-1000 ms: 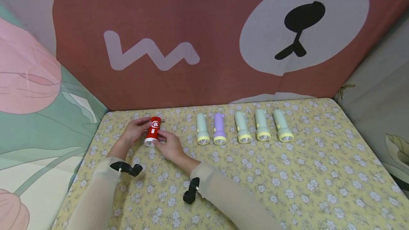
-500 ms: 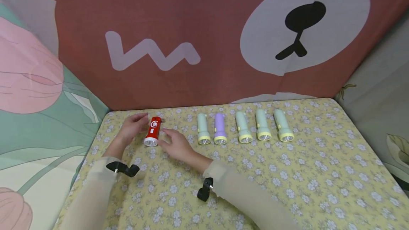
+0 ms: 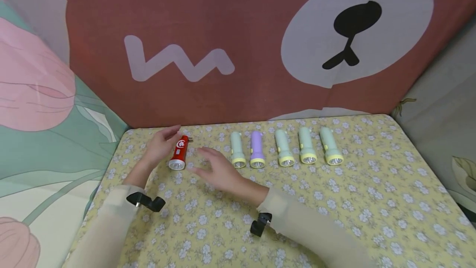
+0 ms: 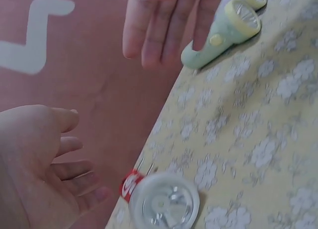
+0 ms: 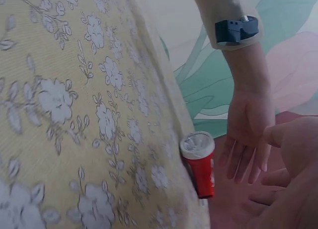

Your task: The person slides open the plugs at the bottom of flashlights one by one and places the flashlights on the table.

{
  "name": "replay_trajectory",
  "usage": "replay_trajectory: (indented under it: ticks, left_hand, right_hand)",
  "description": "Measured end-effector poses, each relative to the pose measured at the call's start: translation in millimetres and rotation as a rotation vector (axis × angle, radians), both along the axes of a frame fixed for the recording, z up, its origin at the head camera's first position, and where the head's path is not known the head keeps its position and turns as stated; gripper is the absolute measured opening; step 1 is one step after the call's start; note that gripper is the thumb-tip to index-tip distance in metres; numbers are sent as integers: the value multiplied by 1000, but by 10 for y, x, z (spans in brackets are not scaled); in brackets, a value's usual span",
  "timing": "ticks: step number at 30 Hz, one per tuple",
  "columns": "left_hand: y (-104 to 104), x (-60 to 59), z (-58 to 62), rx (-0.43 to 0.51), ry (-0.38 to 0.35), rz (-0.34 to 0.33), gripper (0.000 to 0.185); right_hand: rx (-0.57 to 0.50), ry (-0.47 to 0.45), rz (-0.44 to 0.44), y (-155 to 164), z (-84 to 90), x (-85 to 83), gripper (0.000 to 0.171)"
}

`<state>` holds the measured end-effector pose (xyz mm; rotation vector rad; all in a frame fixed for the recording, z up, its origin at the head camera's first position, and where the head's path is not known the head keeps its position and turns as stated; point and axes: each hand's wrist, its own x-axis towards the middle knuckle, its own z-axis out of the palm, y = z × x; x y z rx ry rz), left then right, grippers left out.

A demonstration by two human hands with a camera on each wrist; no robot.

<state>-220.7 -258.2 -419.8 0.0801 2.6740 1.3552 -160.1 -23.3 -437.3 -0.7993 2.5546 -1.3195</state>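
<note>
The bear-face backdrop (image 3: 238, 44) stands behind my desk (image 3: 334, 218), which is covered in a yellow cloth with small white flowers. Along the back of the desk, to the right of the red flashlight, lies a row of five small flashlights, lenses toward me: a pale green flashlight (image 3: 236, 154) first, then the purple flashlight (image 3: 256, 154), and three more green ones beyond it.

My left hand (image 3: 160, 149) hovers just to the left of the red flashlight (image 3: 179, 153), palm turned toward it, fingers (image 4: 74, 169) straight and slightly spread, clamped on nothing. From the head view I cannot tell whether the fingertips brush the casing; the right wrist view shows the left hand just beside it with a narrow gap.

My right hand (image 3: 219, 172) floats just to the right of the red flashlight, between it and the pale green flashlight, its fingers (image 4: 159, 25) straight, loosely apart and holding nothing.

The red flashlight lies on its side on the desk near the back left corner, lens facing me, with a white emblem on its barrel and a small metal prong at its rear end.
</note>
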Motion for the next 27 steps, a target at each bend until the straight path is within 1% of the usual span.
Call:
replay_trajectory:
  ticks: [5,10,14,17,22,27]
  left_hand:
    - [152,-8,8,28,36,-58,54]
    - [320,-22,7,76,41,-96,56]
    - [449,-43,1,114,42,-139,57]
    - [535,-64,-19,122,41,-165,57]
    - [665,-87,-70,119,23,-167,56]
    - [808,-106,-148,126,-17,-163,57]
  right_hand:
    - [-11,18,-26,185,45,27,65]
    - [-32,5,-73,355,74,25,68]
    - [-50,-1,-119,481,69,8,70]
    - [-57,-5,-146,553,46,-11,71]
    - [-46,-30,-174,604,4,-26,75]
    - [-46,-79,-214,593,-31,-19,79]
